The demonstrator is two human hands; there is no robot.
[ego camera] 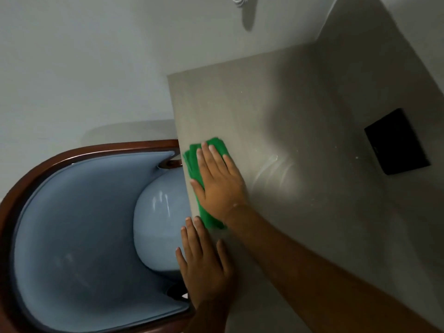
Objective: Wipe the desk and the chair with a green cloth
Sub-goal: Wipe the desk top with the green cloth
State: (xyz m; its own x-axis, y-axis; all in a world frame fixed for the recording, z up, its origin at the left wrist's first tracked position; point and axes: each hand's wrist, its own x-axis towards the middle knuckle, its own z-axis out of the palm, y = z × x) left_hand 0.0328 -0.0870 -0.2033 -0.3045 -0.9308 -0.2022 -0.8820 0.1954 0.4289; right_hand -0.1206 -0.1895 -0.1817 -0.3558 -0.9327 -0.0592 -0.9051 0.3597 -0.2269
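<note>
Two flat, open hands rest on the desk (288, 104), the right hand (217, 183) pressing the green cloth (192, 162), the left hand (204, 263) bare; I think the chair (72, 224) still waits.

A smooth grey-beige desk top (300, 104) carries a folded green cloth (192, 162) near its edge and a flat black rectangular pad (396, 141).
</note>
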